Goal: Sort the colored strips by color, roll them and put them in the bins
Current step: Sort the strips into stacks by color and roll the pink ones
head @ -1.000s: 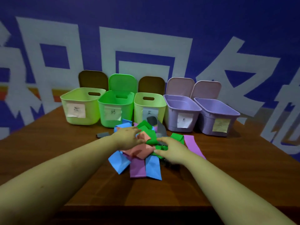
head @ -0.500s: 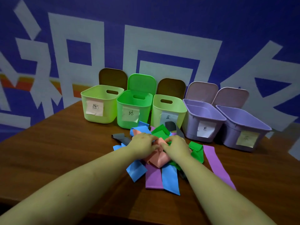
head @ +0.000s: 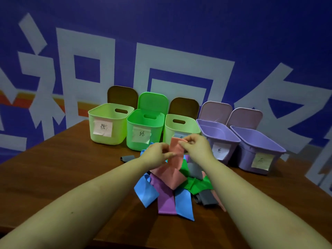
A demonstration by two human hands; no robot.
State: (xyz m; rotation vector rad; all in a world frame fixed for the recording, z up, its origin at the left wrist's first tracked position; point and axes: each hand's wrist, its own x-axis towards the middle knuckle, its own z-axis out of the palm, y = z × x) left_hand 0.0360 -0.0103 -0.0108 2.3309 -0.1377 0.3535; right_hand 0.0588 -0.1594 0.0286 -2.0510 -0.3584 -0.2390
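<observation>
Both hands, my left hand and right hand, had lifted the pink strip off the pile, pinching its top end; it ran upright, lower end on the bench.

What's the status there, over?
Left hand and right hand both pinching the long pink paper strip, lifted off the pile. Bins unblocked. Over.

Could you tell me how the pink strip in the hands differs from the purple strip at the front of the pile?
The pink strip is lifted, its top end pinched by the left hand and right hand; the purple strip lies flat on the table, untouched. The pink strip hangs folded, while the purple strip is partly covered by a blue strip. Both are unrolled.
</observation>
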